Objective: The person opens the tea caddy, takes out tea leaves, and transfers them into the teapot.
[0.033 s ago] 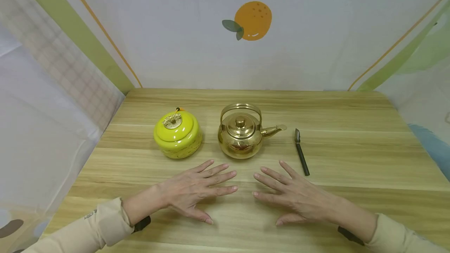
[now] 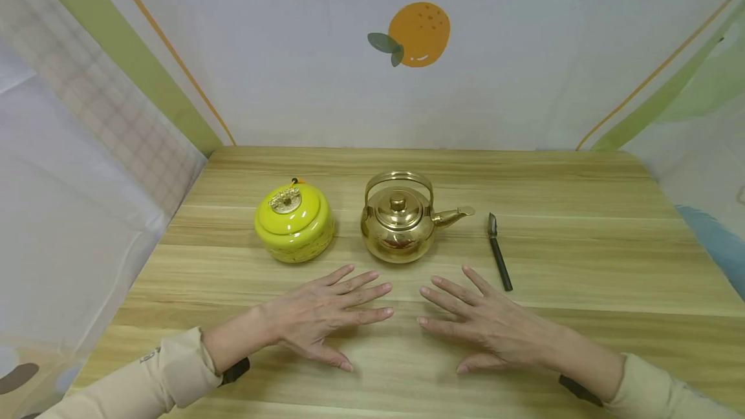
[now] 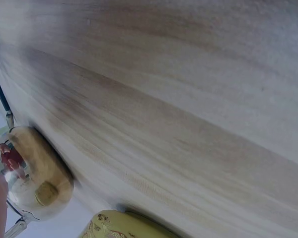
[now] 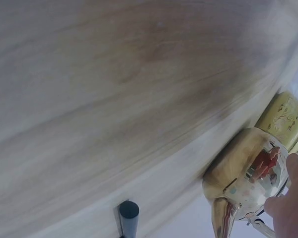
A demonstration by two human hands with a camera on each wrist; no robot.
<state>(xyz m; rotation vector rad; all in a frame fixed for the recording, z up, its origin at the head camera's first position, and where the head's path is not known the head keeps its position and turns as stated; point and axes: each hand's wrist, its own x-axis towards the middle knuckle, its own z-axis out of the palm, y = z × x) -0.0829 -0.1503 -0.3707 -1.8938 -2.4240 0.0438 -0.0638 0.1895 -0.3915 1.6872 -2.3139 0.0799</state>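
Both hands are empty, palms down with fingers spread, near the table's front. My left hand is at the left, in front of a round yellow lidded jar with a gold ornament on top. Facing it, my right hand has its fingertips pointing left and forward. Beyond the gap between them stands a shiny gold teapot, its loop handle upright and its spout turned right. To the right of the teapot lies a slim tool with a dark handle and a short metal head, just beyond the right hand.
The wood-grain table fills the lower view. A white cloth printed with an orange rises at its back edge, and more cloth hangs at both sides. Dark straps show at the wrists below the beige sleeves.
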